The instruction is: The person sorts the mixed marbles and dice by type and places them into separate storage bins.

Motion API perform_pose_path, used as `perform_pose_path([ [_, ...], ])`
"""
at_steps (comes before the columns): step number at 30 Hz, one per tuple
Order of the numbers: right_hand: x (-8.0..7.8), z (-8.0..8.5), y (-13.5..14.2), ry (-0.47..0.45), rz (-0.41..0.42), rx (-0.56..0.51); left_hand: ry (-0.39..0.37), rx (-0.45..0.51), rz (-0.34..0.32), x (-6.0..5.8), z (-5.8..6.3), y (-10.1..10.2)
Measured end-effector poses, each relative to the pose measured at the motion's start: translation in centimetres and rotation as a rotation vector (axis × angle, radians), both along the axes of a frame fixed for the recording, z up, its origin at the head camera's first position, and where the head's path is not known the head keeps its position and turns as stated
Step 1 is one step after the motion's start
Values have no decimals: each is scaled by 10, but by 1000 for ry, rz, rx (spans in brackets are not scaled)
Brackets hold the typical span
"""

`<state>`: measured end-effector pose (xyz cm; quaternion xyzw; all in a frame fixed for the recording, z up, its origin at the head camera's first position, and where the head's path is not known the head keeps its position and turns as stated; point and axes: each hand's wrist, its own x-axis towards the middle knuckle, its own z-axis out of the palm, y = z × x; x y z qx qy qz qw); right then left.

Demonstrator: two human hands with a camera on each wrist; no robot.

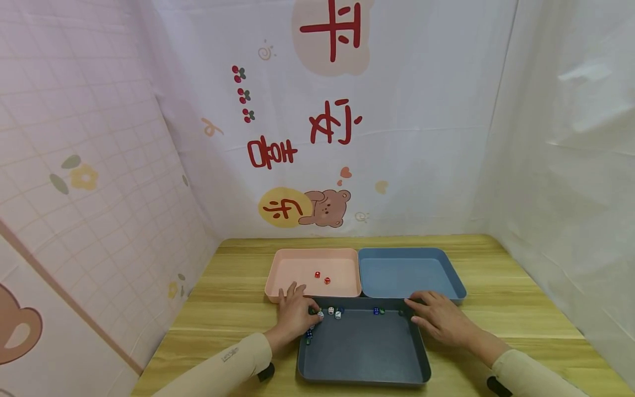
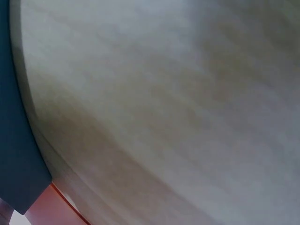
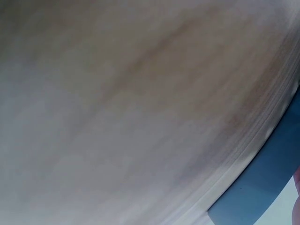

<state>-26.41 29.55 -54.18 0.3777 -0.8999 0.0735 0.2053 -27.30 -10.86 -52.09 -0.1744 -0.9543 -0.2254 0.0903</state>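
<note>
In the head view my left hand (image 1: 296, 314) is over the left far corner of the dark grey tray (image 1: 367, 353). Its thumb and index finger pinch a white die (image 1: 320, 315). Beside it lie two more white dice, one of them this white die (image 1: 331, 311). Blue dice (image 1: 310, 334) and a green die (image 1: 308, 341) sit along the left wall, partly hidden by the hand. Another blue die (image 1: 376, 311) and a green die (image 1: 382, 311) lie at the far wall. My right hand (image 1: 441, 318) rests on the tray's right far corner, fingers extended, holding nothing.
Behind the grey tray stand a pink tray (image 1: 297, 264) with two red dice (image 1: 317, 274) and a blue tray (image 1: 407, 273). All are on a wooden table (image 1: 228, 292). White printed cloth (image 1: 421, 138) surrounds the table. Both wrist views show mostly table surface and tray walls.
</note>
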Motion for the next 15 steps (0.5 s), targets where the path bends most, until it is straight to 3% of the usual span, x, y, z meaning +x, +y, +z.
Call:
perform_pose_path([
  [15,-1,-2,2,2,3,0,0,9,-17,-2,3,2],
])
